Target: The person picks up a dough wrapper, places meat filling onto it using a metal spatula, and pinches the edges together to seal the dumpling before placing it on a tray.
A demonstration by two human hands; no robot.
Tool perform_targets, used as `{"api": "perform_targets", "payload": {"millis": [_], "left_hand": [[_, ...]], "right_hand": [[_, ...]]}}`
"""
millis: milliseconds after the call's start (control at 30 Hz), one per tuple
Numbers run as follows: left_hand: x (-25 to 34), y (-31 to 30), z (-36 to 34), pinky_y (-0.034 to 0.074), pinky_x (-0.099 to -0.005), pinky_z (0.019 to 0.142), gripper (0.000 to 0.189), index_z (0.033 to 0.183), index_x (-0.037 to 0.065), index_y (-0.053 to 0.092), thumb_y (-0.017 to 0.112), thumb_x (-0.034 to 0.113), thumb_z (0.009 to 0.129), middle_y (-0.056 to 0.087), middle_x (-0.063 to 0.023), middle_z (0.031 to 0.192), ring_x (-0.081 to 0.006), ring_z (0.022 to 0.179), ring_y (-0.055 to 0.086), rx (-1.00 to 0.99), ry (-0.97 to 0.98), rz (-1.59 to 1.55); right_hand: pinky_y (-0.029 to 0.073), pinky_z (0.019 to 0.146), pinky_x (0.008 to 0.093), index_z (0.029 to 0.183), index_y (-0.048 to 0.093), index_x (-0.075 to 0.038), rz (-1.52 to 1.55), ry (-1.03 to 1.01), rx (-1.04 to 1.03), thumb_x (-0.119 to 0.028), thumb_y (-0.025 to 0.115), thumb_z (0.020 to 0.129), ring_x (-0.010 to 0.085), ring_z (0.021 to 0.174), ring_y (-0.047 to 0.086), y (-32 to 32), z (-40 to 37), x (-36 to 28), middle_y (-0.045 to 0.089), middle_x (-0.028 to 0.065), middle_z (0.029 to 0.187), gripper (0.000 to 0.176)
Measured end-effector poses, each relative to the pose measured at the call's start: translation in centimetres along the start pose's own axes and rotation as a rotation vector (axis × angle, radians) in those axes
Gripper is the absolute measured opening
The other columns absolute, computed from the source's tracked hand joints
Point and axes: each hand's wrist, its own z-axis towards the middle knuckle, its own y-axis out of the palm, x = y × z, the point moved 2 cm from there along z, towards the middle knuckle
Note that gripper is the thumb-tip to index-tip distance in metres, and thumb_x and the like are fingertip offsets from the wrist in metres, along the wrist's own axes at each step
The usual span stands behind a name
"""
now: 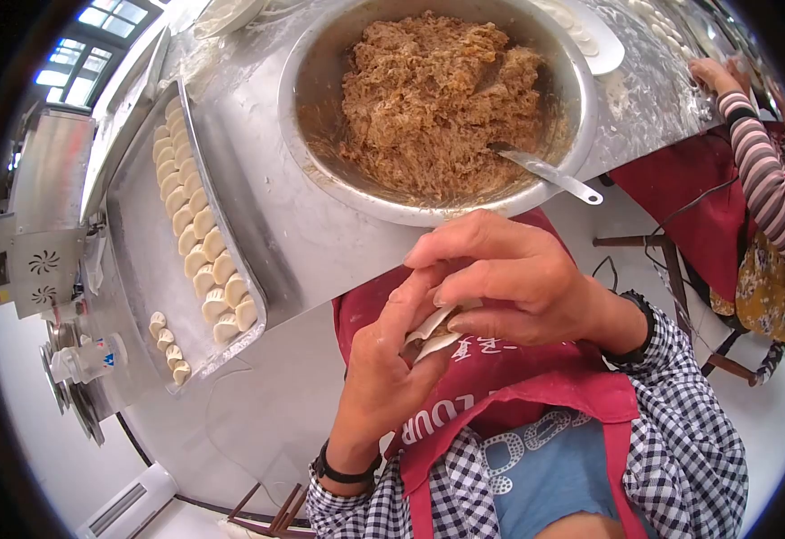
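A partly folded dumpling (434, 331), its pale wrapper gaping around brownish filling, sits between my two hands in front of the red apron. My left hand (390, 361) cradles it from below and the side, fingers curled round it. From the other side my right hand (514, 283) closes over the wrapper, thumb and fingertips at its edge; the exact fingertip contact is partly hidden. Just beyond the hands stands a large metal bowl (581, 108) of minced filling (442, 99). A spoon (549, 173) with a pale handle rests in the filling, its handle over the rim.
A metal tray (145, 269) at the left holds rows of finished dumplings (196, 229) and several more near its front corner. At the right, a co-worker's hand (716, 76) is over the floured table (635, 108). A wooden stool (671, 260) stands below, with a cable beside it.
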Motion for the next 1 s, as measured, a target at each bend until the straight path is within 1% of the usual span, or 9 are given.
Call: {"api": "perform_targets", "payload": {"millis": [167,200,267,367,467,533,767,867,1000], "left_hand": [[-0.2,-0.4,-0.2,0.049,-0.0273,0.078,0.050,0.118,-0.001,0.050,0.063,-0.005,0.070,0.062,-0.0126,0.104,-0.0188,0.095,0.061,-0.042,0.021,-0.022],[-0.2,-0.5,-0.4,0.049,-0.0273,0.078,0.050,0.118,-0.001,0.050,0.063,-0.005,0.070,0.062,-0.0126,0.104,-0.0188,0.095,0.061,-0.042,0.022,-0.022],[-0.4,-0.6,-0.6,0.049,-0.0257,0.077,0.047,0.114,0.000,0.054,0.062,-0.006,0.069,0.063,-0.0087,0.101,-0.0159,0.092,0.061,-0.021,-0.150,-0.316],[-0.9,-0.3,-0.7,0.048,-0.0256,0.078,0.048,0.114,0.000,0.054,0.060,-0.008,0.068,0.063,-0.0065,0.103,-0.0150,0.093,0.060,0.049,-0.152,-0.361],[-0.9,-0.2,-0.7,0.048,-0.0259,0.080,0.048,0.114,0.000,0.054,0.061,-0.008,0.067,0.063,-0.0078,0.103,-0.0155,0.094,0.060,0.135,-0.072,-0.270],[-1.0,-0.3,-0.7,0.048,-0.0260,0.080,0.048,0.114,0.000,0.054,0.060,-0.009,0.067,0.063,-0.0083,0.104,-0.0158,0.094,0.060,0.144,-0.052,-0.222],[0.0,0.0,-0.5,0.046,-0.0244,0.077,0.039,0.106,-0.001,0.058,0.070,-0.001,0.069,0.063,-0.0077,0.097,-0.0126,0.088,0.058,0.178,-0.039,-0.085],[0.2,-0.3,-0.5,0.049,-0.0254,0.077,0.044,0.112,0.000,0.055,0.066,-0.004,0.069,0.063,-0.0088,0.103,-0.0160,0.092,0.061,0.109,0.030,0.034],[-0.1,-0.3,-0.6,0.049,-0.0254,0.076,0.037,0.107,0.000,0.058,0.064,-0.007,0.071,0.062,-0.0087,0.104,-0.0158,0.091,0.061,0.116,-0.061,-0.185]], "right_hand": [[0.047,0.077,0.0345,0.077,0.058,-0.004,-0.060,-0.065,-0.026,-0.005,0.067,0.069,0.0261,0.091,0.057,0.2,-0.1,0.0,0.059,0.0113,0.102,0.012],[0.047,0.076,0.0341,0.076,0.058,-0.004,-0.011,-0.034,-0.007,-0.005,0.067,0.069,0.0258,0.091,0.058,0.2,-0.2,0.1,0.059,0.0115,0.102,0.011],[0.047,0.076,0.0336,0.076,0.058,-0.004,0.037,-0.006,0.013,-0.005,0.067,0.069,0.0256,0.091,0.058,0.1,-0.3,0.0,0.059,0.0118,0.102,0.011],[0.046,0.079,0.0370,0.080,0.060,-0.002,0.125,0.109,0.031,-0.009,0.070,0.070,0.0277,0.094,0.058,0.0,-0.4,-0.4,0.058,0.0165,0.106,0.016],[0.047,0.077,0.0372,0.079,0.059,-0.003,0.089,-0.010,0.069,-0.008,0.070,0.069,0.0294,0.094,0.057,0.1,-0.3,-0.8,0.058,0.0183,0.107,0.016],[0.048,0.074,0.0363,0.074,0.058,-0.002,-0.027,-0.136,0.092,-0.003,0.071,0.062,0.0285,0.092,0.058,0.6,-0.3,-0.7,0.058,0.0152,0.105,0.018],[0.049,0.073,0.0361,0.067,0.055,-0.001,-0.070,-0.186,0.116,-0.003,0.070,0.061,0.0288,0.091,0.057,1.3,-0.2,-0.5,0.058,0.0154,0.103,0.016],[0.050,0.072,0.0355,0.068,0.055,-0.001,-0.148,-0.172,0.131,-0.003,0.069,0.061,0.0287,0.089,0.058,1.3,0.0,-0.6,0.058,0.0153,0.101,0.016],[0.049,0.073,0.0372,0.074,0.056,-0.001,-0.154,-0.186,0.142,-0.003,0.071,0.063,0.0298,0.091,0.058,0.9,0.1,-0.8,0.058,0.0174,0.103,0.019]]}}
